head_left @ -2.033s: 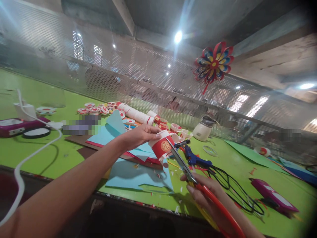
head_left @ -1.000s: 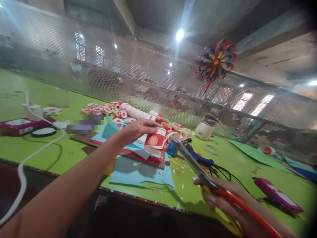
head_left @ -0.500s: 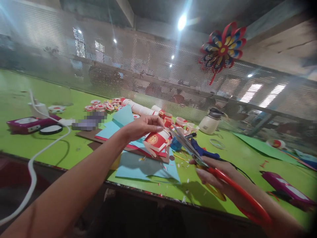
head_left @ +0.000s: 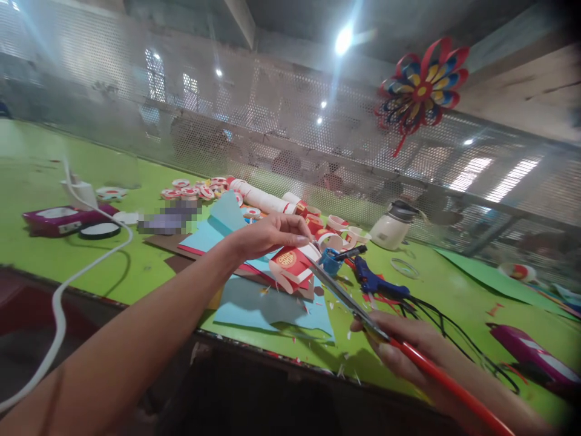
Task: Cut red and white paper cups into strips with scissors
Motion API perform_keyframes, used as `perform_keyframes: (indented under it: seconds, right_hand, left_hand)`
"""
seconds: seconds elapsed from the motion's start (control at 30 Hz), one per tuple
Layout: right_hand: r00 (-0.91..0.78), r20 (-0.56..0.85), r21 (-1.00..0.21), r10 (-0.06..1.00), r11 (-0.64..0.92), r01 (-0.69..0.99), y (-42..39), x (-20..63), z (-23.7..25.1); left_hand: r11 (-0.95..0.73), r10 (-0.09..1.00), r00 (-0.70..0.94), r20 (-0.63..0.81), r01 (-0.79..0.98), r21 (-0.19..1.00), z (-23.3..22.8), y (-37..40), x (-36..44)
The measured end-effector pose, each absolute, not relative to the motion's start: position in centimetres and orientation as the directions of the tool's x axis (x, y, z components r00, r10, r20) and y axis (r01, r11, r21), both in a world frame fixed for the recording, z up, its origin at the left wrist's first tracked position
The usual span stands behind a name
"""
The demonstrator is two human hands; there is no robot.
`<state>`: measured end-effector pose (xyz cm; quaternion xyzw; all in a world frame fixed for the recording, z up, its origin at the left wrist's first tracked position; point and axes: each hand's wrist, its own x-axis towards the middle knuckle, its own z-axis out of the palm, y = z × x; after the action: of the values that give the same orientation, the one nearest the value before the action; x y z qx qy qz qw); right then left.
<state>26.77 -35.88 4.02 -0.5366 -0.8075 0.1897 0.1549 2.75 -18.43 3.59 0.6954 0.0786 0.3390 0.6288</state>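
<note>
**Scissors into a red paper cup, over a messy green craft table**

Nearest to the camera, the right hand [head_left: 408,351] has its fingers wrapped shut around the red-handled scissors [head_left: 363,315]. The long metal blades run up and left, and the tips sit right at the cut edge of the red and white paper cup with a gold emblem [head_left: 290,266]. Can't tell how far the blades are parted, they're pretty blurry.

The left hand [head_left: 267,233] comes in from the lower left and pinches the cup's rim between thumb and fingertips, holding it tilted just above the pile of light blue paper sheets [head_left: 267,303]. The cup looks sliced into strips that splay out at the bottom.

Just right of the cup there's a small blue cup [head_left: 330,261], then a blue hot glue gun [head_left: 376,281] with a black cord trailing right. Little paper scraps are scattered over the lime green tabletop [head_left: 68,254].

Further back: a row of stacked red and white paper cups lying on their side [head_left: 263,198], a bunch of round cut cup bottoms [head_left: 195,191], and a white jar with a dark lid [head_left: 393,227]. A magenta device [head_left: 61,218] sits far left. Up on the perforated metal screen [head_left: 254,121] hangs a red, blue and yellow paper flower [head_left: 420,82].
</note>
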Motion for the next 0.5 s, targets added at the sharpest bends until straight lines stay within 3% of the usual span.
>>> perform_keyframes:
  seconds: [0.17, 0.33, 0.43, 0.5]
  right_hand:
    - [-0.361, 0.051, -0.504, 0.931, 0.337, 0.795, -35.8, 26.4, 3.9]
    - [-0.336, 0.049, -0.581, 0.940, 0.301, 0.756, -36.0, 26.2, 3.2]
    - [-0.222, 0.096, -0.678, 0.970, 0.228, 0.699, -36.1, 26.0, 2.7]
    - [-0.152, 0.112, -0.738, 0.982, 0.185, 0.648, -36.2, 25.7, 2.7]
  left_hand:
    - [-0.222, 0.503, 0.779, 0.374, -0.302, 0.927, 3.6, -18.4, 2.7]
    - [-0.264, 0.551, 0.755, 0.356, -0.246, 0.932, 3.4, -18.5, 3.2]
    - [-0.364, 0.659, 0.646, 0.385, -0.174, 0.915, 3.3, -18.1, 3.6]
    - [-0.447, 0.782, 0.441, 0.440, -0.095, 0.889, 3.4, -17.7, 3.6]
